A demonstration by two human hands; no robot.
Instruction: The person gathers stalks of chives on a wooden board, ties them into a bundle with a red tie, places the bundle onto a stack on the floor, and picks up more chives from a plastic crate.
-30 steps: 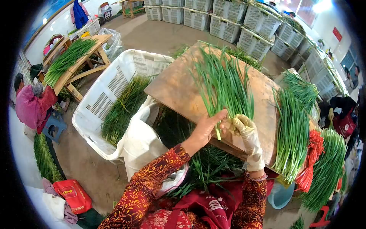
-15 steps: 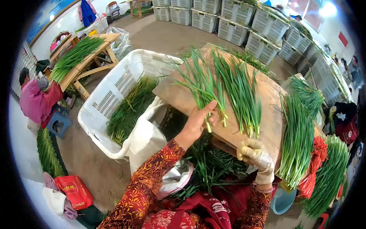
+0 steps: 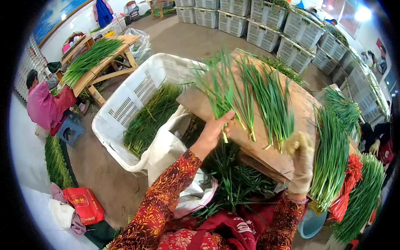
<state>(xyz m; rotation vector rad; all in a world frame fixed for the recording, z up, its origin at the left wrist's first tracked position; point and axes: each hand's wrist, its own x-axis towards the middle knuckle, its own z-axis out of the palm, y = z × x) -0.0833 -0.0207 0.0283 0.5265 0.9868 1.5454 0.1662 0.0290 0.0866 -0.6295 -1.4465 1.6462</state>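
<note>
My bare left hand (image 3: 213,130) is closed round the lower stems of a small bunch of green chives (image 3: 221,93), whose leaf tips are blurred. A few loose chives (image 3: 248,114) lie beside it on the wooden board (image 3: 303,112). Further right on the board is a larger pile of chives (image 3: 273,104), white ends toward me. My right hand (image 3: 299,160), in a pale glove, hovers close to those ends; its fingers are smeared by motion. At the board's right edge lie thick chive bundles (image 3: 331,158) and a cluster of red ties (image 3: 349,185).
A white basket (image 3: 104,139) of chives stands left of the board, with a white sack (image 3: 160,146) over its rim. Chive leaves hang below the board. A blue bucket (image 3: 311,225) sits low right. A person (image 3: 46,102) works at another bench (image 3: 125,39). Crates (image 3: 264,35) line the back.
My right hand has risen and moved away from me, toward the pile's white ends. My left hand still grips its bunch, whose tips now blur. The whole view has shifted slightly.
</note>
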